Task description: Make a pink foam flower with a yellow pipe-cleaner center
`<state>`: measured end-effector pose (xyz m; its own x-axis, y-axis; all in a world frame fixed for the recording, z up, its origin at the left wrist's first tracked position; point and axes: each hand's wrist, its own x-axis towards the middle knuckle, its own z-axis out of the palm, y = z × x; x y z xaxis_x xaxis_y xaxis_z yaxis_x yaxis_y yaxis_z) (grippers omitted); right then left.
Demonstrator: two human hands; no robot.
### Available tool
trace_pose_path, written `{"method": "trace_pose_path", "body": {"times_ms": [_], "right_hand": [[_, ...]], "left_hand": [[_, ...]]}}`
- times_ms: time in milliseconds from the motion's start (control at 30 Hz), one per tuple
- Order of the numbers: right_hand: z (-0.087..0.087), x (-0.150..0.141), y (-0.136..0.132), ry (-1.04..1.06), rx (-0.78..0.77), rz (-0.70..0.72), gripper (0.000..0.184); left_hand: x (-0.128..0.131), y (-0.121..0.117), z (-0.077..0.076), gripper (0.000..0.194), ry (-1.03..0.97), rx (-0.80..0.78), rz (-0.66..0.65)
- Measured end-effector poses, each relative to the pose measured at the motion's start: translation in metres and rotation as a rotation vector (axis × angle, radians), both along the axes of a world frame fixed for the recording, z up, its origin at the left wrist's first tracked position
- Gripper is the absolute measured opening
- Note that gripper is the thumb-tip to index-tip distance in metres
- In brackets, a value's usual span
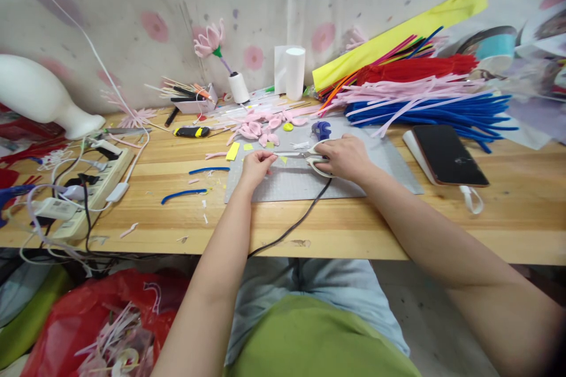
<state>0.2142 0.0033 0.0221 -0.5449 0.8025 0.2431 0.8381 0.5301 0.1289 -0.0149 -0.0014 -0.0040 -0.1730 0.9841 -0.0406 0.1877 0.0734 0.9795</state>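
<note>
My right hand (347,156) is closed around the light-coloured handles of a pair of scissors (305,155), whose blades point left over a grey mat (287,189). At the blade tips my left hand (256,169) is pinched closed; whatever lies between its fingers is too small to make out. Just beyond the hands lie several pink fuzzy petal shapes (252,128) and a dark blue object (321,129). A yellow scrap (232,152) rests at the mat's left edge. Two short blue pipe cleaners (183,193) lie on the wood to the left.
Bundles of blue (424,115) and red pipe cleaners (415,69) lie back right, near a phone (451,156). A pink flower (210,41) stands at the back. Left are a utility knife (191,132) and a power strip (95,194). A black cable (292,227) crosses the front edge.
</note>
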Motion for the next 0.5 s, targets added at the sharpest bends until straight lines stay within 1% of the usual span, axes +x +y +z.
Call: {"method": "trace_pose_path", "body": {"times_ms": [267,500], "right_hand": [[0.0005,-0.0002,-0.0003,-0.002,-0.01,0.002,0.023],[-0.0014,0.0007,0.0013,-0.021,-0.016,-0.002,0.024]], "left_hand": [[-0.0006,0.0012,-0.0013,0.01,-0.02,-0.006,-0.025],[0.0005,0.001,-0.001,0.012,-0.022,-0.017,-0.019]]}}
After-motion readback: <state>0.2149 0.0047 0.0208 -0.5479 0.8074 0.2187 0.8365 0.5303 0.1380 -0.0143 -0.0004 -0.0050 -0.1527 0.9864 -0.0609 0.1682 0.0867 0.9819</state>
